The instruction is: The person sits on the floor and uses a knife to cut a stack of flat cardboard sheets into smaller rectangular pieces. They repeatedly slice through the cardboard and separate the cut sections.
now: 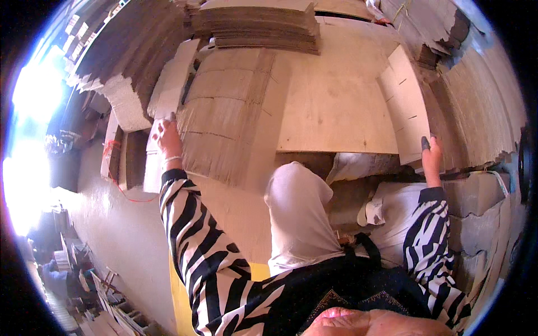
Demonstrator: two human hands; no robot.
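My left hand (168, 141) reaches out to the left, its fingers curled at a narrow light cardboard strip (171, 89). A dark cover sits on one fingertip. Just to the right of it lies a stack of brown cardboard pieces (216, 106) marked by cross slits. My right hand (431, 158) grips the near end of a long cardboard strip (406, 95) with short slits, which lies tilted along the right side of the wooden board (339, 95). Dark covers show on this hand's fingertips too. Exactly how the left fingers hold their strip is partly hidden.
Stacked cardboard sheets (260, 28) stand at the far side. More tall stacks rise at the left (131, 50) and right (476, 106). Red string (112, 147) hangs by cardboard at the left. My knee (297, 190) is close to the board's near edge.
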